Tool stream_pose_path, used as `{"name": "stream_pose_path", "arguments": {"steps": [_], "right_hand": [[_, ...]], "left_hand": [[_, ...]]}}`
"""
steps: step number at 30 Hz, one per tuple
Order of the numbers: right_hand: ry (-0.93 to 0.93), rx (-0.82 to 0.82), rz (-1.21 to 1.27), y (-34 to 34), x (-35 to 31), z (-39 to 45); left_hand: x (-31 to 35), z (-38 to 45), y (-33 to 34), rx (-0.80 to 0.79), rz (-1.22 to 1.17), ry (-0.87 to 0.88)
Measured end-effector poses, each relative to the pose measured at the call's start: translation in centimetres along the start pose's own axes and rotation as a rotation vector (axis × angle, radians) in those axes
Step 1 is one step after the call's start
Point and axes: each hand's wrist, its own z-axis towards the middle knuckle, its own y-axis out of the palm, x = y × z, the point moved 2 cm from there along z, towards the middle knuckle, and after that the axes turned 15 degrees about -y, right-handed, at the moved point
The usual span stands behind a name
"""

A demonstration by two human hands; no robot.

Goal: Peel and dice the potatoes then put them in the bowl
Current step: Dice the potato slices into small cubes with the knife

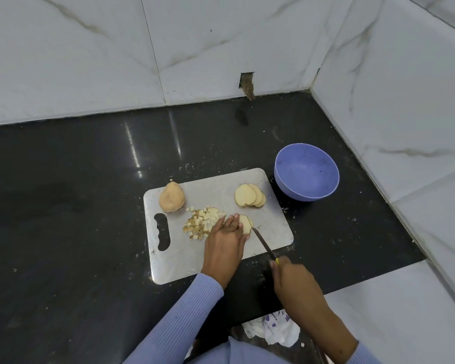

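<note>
The left hand (226, 232) presses straight fingers (230, 220) on potato slices (246, 224) to steady them on the cutting board (221, 195), the right hand (289, 274) grips the knife (264, 244), bowl (306, 174) just beside.

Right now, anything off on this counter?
Yes. The wall tile has a broken hole just above the counter. The diced potato still shows brown skin, so it is unpeeled. The bowl holds no potato.
</note>
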Motion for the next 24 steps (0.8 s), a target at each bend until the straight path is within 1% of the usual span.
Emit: {"name": "stream_pose_path", "arguments": {"steps": [3,6,11,14,20,24], "right_hand": [[-0.036,0.092,0.01,-1.0,-0.8,0.9],[-0.062,0.121,0.004,-1.2,-1.6,2.7],[-0.057,0.083,0.008,-0.7,-2.1,4.4],[-0.04,0.055,-0.068,-0.4,-2.3,4.2],[0.01,-0.014,-0.092,1.0,-1.1,0.7],[-0.003,-0.007,-0.065,0.1,-0.1,-0.7]], "left_hand": [[0.1,-0.1,-0.3,-0.011,-0.011,-0.009],[0.3,0.0,-0.5,-0.028,-0.021,-0.006],[0.6,-0.1,-0.4,-0.036,-0.023,-0.002],[0.5,0.0,-0.4,-0.028,-0.033,-0.019],[0.3,-0.1,-0.1,-0.013,0.009,-0.01],[0.1,-0.1,-0.3,-0.002,0.036,-0.003]]}}
